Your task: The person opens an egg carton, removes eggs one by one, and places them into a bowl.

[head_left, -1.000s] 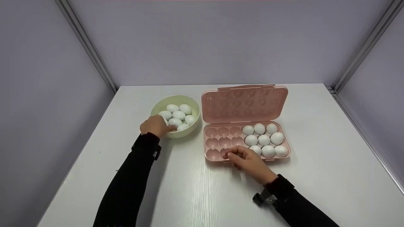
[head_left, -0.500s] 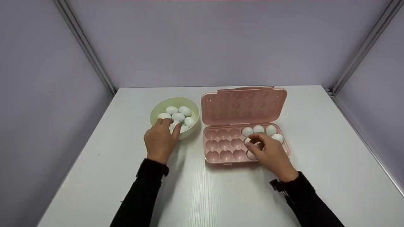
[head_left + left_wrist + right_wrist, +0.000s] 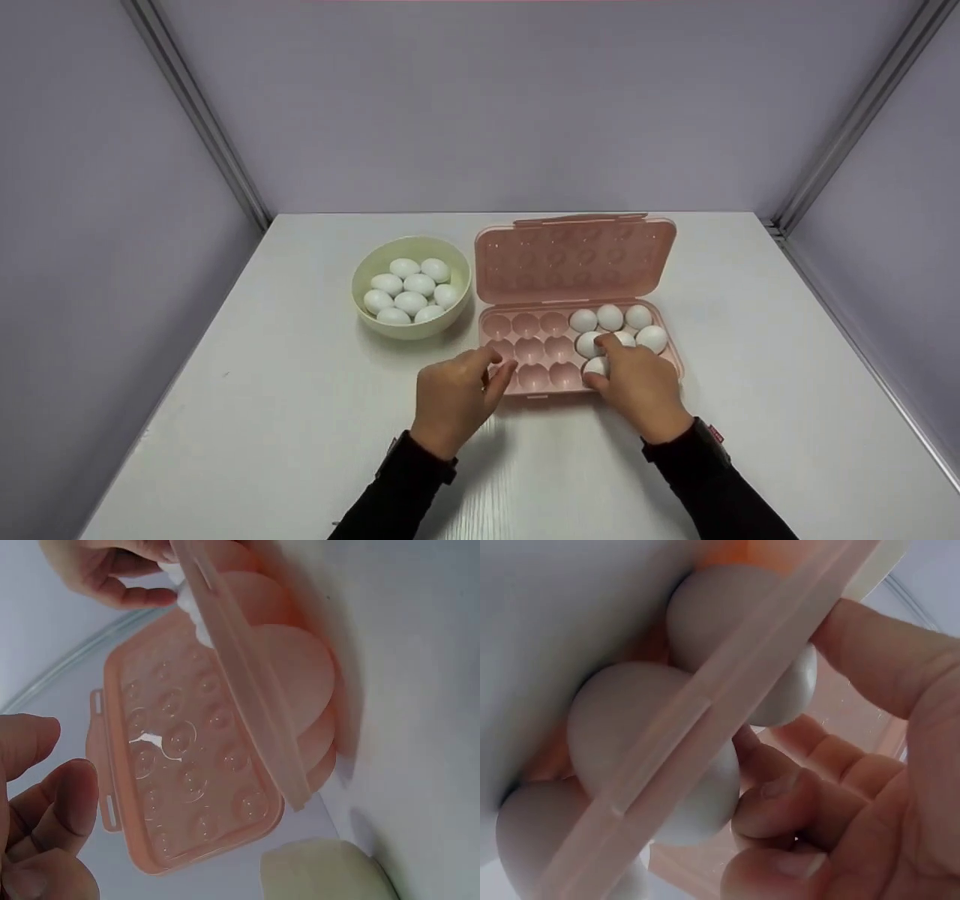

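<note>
Sitting between the right fingers (image 3: 612, 346) is a white egg (image 3: 595, 366).

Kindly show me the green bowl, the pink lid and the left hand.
Green bowl (image 3: 420, 331), head view: front outer wall.
Pink lid (image 3: 574, 259), head view: middle of inner face.
Left hand (image 3: 452, 396), head view: back of the hand.

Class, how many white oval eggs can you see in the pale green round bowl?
9 white oval eggs show in the pale green round bowl: two at the back, five across the middle, two at the front. More may be hidden underneath.
</note>
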`<state>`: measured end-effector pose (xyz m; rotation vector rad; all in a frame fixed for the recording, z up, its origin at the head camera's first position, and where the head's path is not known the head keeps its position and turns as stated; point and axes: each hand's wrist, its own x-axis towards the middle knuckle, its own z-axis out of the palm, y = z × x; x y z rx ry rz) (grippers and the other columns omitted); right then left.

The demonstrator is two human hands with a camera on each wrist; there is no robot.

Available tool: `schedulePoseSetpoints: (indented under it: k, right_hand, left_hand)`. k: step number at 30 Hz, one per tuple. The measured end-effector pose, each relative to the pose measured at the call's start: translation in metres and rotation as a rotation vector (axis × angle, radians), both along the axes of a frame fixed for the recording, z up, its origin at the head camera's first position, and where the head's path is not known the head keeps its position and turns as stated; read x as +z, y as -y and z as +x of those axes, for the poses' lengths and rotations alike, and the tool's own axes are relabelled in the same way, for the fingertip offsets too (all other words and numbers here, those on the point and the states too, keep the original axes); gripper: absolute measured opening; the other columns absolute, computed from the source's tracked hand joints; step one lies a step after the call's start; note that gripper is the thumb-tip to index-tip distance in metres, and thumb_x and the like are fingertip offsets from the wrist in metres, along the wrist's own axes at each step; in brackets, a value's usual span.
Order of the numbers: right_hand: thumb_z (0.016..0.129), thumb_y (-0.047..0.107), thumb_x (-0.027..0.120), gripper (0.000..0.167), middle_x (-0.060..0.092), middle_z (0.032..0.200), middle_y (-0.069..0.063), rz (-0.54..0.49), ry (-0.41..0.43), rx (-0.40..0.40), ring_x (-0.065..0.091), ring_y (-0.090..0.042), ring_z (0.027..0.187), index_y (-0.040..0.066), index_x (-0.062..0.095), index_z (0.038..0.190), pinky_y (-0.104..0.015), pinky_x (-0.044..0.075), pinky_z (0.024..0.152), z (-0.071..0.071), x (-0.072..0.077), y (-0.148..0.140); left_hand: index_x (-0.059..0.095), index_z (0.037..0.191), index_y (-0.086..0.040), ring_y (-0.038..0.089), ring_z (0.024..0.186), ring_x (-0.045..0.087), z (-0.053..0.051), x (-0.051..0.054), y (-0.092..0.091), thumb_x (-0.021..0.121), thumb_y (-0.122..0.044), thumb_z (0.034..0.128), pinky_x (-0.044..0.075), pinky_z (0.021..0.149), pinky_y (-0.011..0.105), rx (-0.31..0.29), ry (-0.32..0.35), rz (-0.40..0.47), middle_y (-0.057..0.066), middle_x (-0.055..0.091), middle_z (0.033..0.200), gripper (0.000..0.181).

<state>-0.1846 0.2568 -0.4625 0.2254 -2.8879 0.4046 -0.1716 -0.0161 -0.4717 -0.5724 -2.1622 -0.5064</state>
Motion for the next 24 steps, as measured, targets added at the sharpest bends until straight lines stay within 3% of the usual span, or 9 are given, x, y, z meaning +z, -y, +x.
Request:
schedulePoseSetpoints:
  k: [4, 7, 9, 11, 14, 17, 20, 24]
  right_hand:
    - [0.082, 0.032, 0.088, 0.051, 0.074, 0.079, -0.016, -0.020, -0.015, -0.003, 0.071, -0.040, 0.070, 0.008, 0.068, 0.122, -0.054, 0.051, 0.055, 0.001, -0.002, -0.001]
    - [0.080, 0.032, 0.090, 0.052, 0.075, 0.083, -0.014, -0.075, -0.116, 0.006, 0.070, -0.036, 0.070, 0.006, 0.070, 0.120, -0.053, 0.052, 0.056, 0.002, -0.002, -0.002]
    - [0.080, 0.032, 0.091, 0.051, 0.076, 0.086, -0.011, -0.157, -0.185, 0.038, 0.069, -0.029, 0.071, 0.006, 0.071, 0.119, -0.046, 0.053, 0.058, 0.002, -0.001, -0.003]
    - [0.083, 0.029, 0.092, 0.049, 0.076, 0.091, -0.007, -0.318, -0.173, 0.105, 0.066, -0.022, 0.074, 0.005, 0.071, 0.121, -0.036, 0.053, 0.061, 0.002, 0.000, -0.002]
    - [0.088, 0.021, 0.089, 0.045, 0.075, 0.102, -0.006, -0.667, 0.002, 0.218, 0.066, -0.014, 0.083, 0.003, 0.070, 0.125, -0.023, 0.053, 0.071, 0.002, 0.003, 0.001]
    - [0.094, 0.014, 0.083, 0.038, 0.075, 0.109, -0.007, -0.957, 0.217, 0.279, 0.070, -0.011, 0.088, 0.002, 0.068, 0.127, -0.022, 0.058, 0.076, 0.001, -0.001, 0.005]
    - [0.098, 0.013, 0.078, 0.036, 0.076, 0.113, -0.006, -1.090, 0.356, 0.320, 0.073, -0.013, 0.091, -0.001, 0.066, 0.129, -0.028, 0.062, 0.080, -0.002, -0.009, 0.008]
    - [0.099, 0.011, 0.076, 0.039, 0.076, 0.116, -0.003, -1.185, 0.448, 0.352, 0.075, -0.014, 0.095, -0.006, 0.062, 0.132, -0.030, 0.064, 0.083, -0.001, -0.015, 0.011]
  left_hand:
    - [0.071, 0.083, -0.021, 0.002, 0.044, 0.052, 0.002, -0.006, -0.003, 0.089, -0.033, 0.0862, 0.037, 0.041, 0.022, -0.017, 0.005, -0.019, -0.012, 0.062, 0.058, 0.022]
    - [0.071, 0.083, -0.021, 0.001, 0.045, 0.053, 0.001, -0.008, -0.004, 0.089, -0.033, 0.0867, 0.039, 0.042, 0.021, -0.036, 0.006, -0.023, -0.011, 0.065, 0.060, 0.022]
    - [0.072, 0.084, -0.021, 0.001, 0.045, 0.054, 0.001, -0.008, -0.005, 0.089, -0.033, 0.0867, 0.040, 0.042, 0.022, -0.042, -0.001, -0.022, -0.011, 0.067, 0.061, 0.022]
    - [0.072, 0.083, -0.021, 0.001, 0.044, 0.053, 0.001, -0.008, -0.004, 0.090, -0.034, 0.0856, 0.040, 0.041, 0.022, -0.045, -0.015, -0.017, -0.011, 0.066, 0.060, 0.023]
    - [0.071, 0.084, -0.021, 0.001, 0.045, 0.052, 0.002, -0.006, -0.004, 0.092, -0.035, 0.0841, 0.041, 0.042, 0.022, -0.064, -0.044, -0.009, -0.012, 0.065, 0.061, 0.025]
    - [0.072, 0.090, -0.020, 0.001, 0.047, 0.053, 0.003, -0.005, -0.005, 0.092, -0.039, 0.0830, 0.043, 0.044, 0.022, -0.104, -0.068, -0.006, -0.011, 0.068, 0.069, 0.028]
    - [0.073, 0.098, -0.019, 0.002, 0.046, 0.052, 0.005, -0.003, -0.006, 0.091, -0.045, 0.0809, 0.044, 0.044, 0.022, -0.131, -0.091, -0.020, -0.010, 0.070, 0.077, 0.036]
    - [0.072, 0.108, -0.020, 0.006, 0.043, 0.047, 0.008, -0.001, -0.008, 0.092, -0.051, 0.0773, 0.041, 0.042, 0.023, -0.137, -0.123, -0.069, -0.009, 0.066, 0.082, 0.047]
